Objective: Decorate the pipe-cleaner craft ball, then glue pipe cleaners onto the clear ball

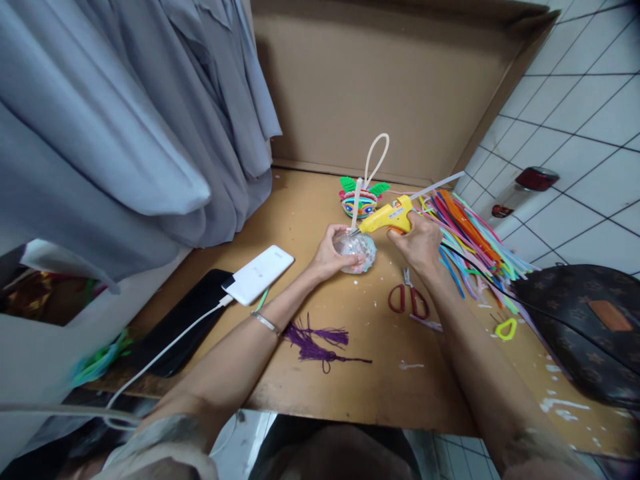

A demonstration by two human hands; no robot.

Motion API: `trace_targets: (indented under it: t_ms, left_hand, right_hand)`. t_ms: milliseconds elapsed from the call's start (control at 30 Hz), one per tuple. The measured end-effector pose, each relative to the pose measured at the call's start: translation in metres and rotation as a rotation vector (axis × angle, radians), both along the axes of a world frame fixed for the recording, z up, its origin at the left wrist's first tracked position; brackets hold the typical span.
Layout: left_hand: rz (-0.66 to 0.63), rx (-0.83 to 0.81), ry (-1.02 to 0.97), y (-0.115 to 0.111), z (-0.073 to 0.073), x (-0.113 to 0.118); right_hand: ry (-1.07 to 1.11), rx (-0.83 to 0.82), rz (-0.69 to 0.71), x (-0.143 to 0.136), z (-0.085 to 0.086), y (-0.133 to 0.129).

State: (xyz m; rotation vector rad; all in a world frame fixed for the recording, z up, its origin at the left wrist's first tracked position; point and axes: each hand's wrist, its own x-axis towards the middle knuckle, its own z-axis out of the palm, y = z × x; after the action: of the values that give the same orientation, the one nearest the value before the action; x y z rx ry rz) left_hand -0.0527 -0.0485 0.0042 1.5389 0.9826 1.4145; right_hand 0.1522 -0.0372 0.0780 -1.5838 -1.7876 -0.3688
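Observation:
My left hand (pixel 330 255) is closed round a clear, rounded ball (pixel 369 253) with a pale bumpy side. A cream pipe cleaner (pixel 357 203) stands up from the ball's top. In my right hand (pixel 419 241) is a yellow hot glue gun (pixel 387 215), its nozzle touching or very close to the ball's top beside that stem. A clear glue stick (pixel 440 185) juts from the gun's back end. Just behind the ball sits a colourful animal-face ornament (pixel 360 205) with green ears and a cream loop (pixel 376 157).
Red-handled scissors (pixel 409 297) and purple tassels (pixel 315 341) lie nearer me on the table. Many coloured pipe cleaners (pixel 470 233) are heaped right, beside a dark patterned bag (pixel 585 327). A white power bank (pixel 260 273) and black phone (pixel 180 327) lie left. Grey cloth (pixel 130 120) hangs there.

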Motion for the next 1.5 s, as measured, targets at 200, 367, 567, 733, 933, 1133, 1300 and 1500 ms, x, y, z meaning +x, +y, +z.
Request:
trace_targets:
  t_ms: [200,367,567,733,933,1133,1300,1500]
  left_hand:
    - [0.008,-0.018,-0.014,-0.0017,0.0023,0.0011]
    - [0.023,-0.038,-0.009,-0.0037,0.0062,0.002]
    - [0.01,-0.016,-0.015,-0.0025,0.0045,0.0011]
    - [0.008,-0.011,0.003,-0.0014,0.002,0.0004]
    - [0.007,-0.022,-0.014,-0.0026,0.0032,0.0006]
    - [0.021,-0.043,-0.015,-0.0036,0.0047,0.0012]
    - [-0.001,-0.043,0.004,-0.0037,0.005,0.0006]
    - [0.003,-0.035,0.006,-0.0029,0.0036,0.0001]
  right_hand:
    - [-0.018,-0.001,-0.014,0.0021,0.0009,0.0003]
    - [-0.002,-0.008,-0.016,0.0018,-0.0003,0.0005]
    - [-0.009,0.001,-0.02,0.0024,0.0002,0.0011]
    - [-0.019,0.001,-0.031,0.0038,0.0017,0.0012]
    - [-0.026,-0.028,-0.012,0.0044,0.0034,0.001]
    - [-0.03,-0.025,-0.048,0.0057,0.0061,-0.0001]
    - [0.003,0.002,-0.039,0.0058,0.0052,0.0005]
    - [-0.017,0.017,-0.026,0.0006,0.0003,0.0009]
